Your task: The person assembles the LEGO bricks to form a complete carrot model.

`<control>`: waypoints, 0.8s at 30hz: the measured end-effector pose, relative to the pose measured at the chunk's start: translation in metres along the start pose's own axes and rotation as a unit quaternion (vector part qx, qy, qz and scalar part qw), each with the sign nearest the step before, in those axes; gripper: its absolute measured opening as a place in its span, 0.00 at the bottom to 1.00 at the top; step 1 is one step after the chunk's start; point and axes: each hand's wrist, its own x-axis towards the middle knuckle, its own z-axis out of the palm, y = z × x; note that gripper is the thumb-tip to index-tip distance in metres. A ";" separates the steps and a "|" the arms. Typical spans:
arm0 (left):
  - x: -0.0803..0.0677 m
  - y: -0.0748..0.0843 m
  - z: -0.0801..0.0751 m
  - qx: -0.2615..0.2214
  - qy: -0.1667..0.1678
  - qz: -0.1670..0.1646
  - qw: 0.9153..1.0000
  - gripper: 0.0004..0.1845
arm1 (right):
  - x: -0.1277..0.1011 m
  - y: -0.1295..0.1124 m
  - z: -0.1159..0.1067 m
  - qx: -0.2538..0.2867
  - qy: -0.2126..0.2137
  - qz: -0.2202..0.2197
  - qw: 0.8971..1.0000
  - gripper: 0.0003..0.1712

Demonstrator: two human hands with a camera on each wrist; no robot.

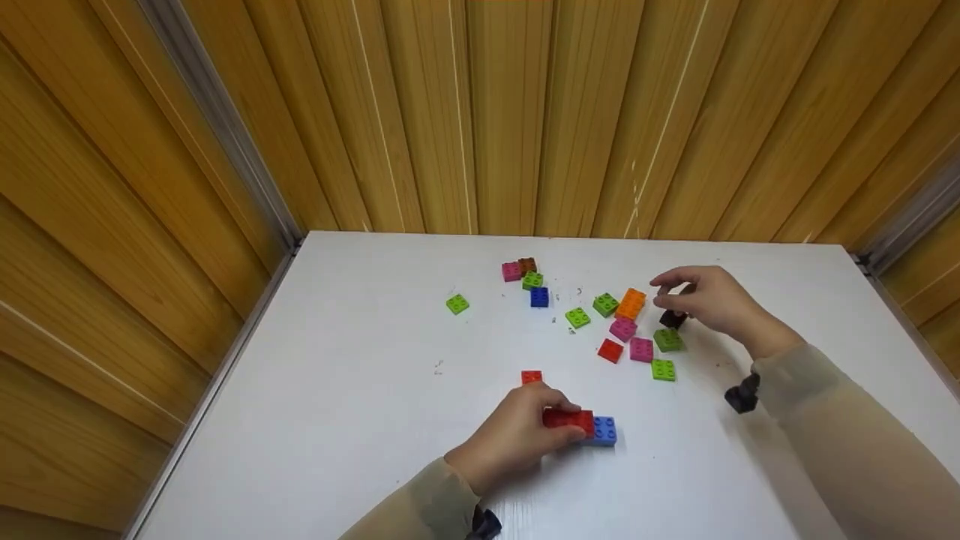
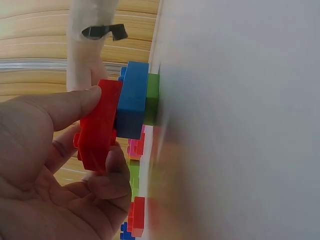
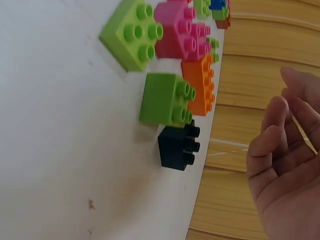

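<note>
With thumb and fingers, my left hand (image 1: 517, 424) grips a long red brick (image 2: 100, 125) near the front of the table. This brick overlaps one end of a blue brick (image 1: 604, 430), whose studs stick out to the right. In the left wrist view a green brick (image 2: 153, 100) shows on the table side of the blue one. My right hand (image 1: 709, 300) hovers over a black brick (image 1: 672, 319) with loosely bent fingers and nothing between them. In the right wrist view the black brick (image 3: 173, 147) stands on the table, apart from the fingers, close to a green brick (image 3: 165, 100).
Around the right hand lie an orange brick (image 1: 631, 304), a pink brick (image 1: 641, 349), a flat red brick (image 1: 610, 350) and several green ones. Farther back sit a dark blue brick (image 1: 539, 297) and a brown brick (image 1: 527, 265). Wood-patterned panels (image 1: 510, 112) border the white table (image 1: 337, 360).
</note>
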 end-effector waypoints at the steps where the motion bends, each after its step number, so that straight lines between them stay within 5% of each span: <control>1: 0.000 0.000 0.000 0.001 0.000 -0.003 1.000 0.15 | 0.004 0.001 -0.002 -0.007 -0.001 -0.002 1.000 0.28; 8: 0.002 0.001 0.001 -0.002 -0.008 -0.032 0.999 0.14 | 0.031 0.000 0.000 -0.052 -0.034 0.007 0.998 0.26; 15: 0.004 0.003 0.001 0.006 -0.018 -0.024 1.000 0.14 | 0.044 0.002 0.011 -0.103 -0.067 0.028 0.992 0.27; 24: 0.002 0.002 -0.001 0.012 -0.014 -0.025 1.000 0.14 | 0.054 -0.007 0.022 -0.162 -0.071 -0.029 0.984 0.22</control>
